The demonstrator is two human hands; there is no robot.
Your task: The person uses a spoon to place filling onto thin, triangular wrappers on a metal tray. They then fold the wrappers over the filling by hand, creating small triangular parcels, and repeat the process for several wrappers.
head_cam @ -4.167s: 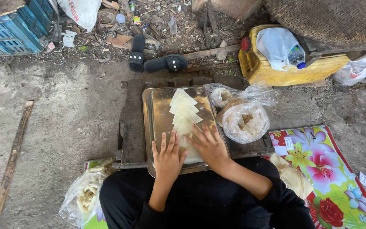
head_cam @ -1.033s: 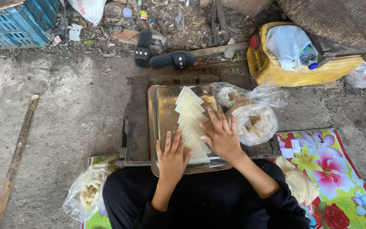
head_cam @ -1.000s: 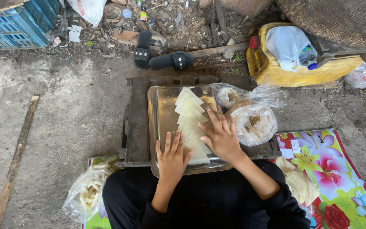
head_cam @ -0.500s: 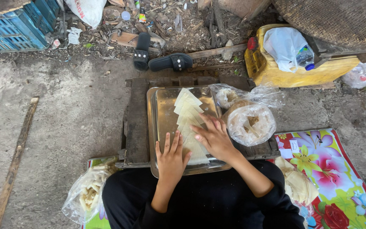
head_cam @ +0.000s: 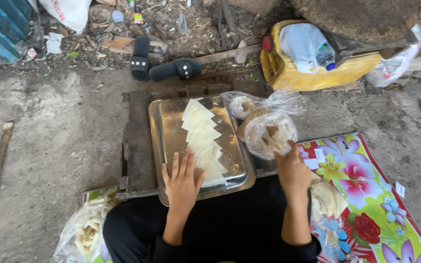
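The left hand (head_cam: 182, 179) lies flat, fingers spread, on the near end of the silver metal tray (head_cam: 169, 146), touching the row of pale triangular pastry sheets (head_cam: 201, 139). The right hand (head_cam: 292, 168), fingers loose, touches the clear plastic bag of pastry scraps (head_cam: 270, 134) just right of the tray. Farther off lie black sandals (head_cam: 164, 65) and a yellow plastic container (head_cam: 313, 73); a flowered mat (head_cam: 366, 195) spreads right.

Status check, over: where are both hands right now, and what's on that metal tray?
Left hand flat on tray, beside row of pale wrappers. Right hand at clear bag, off the tray. Nothing blocking.
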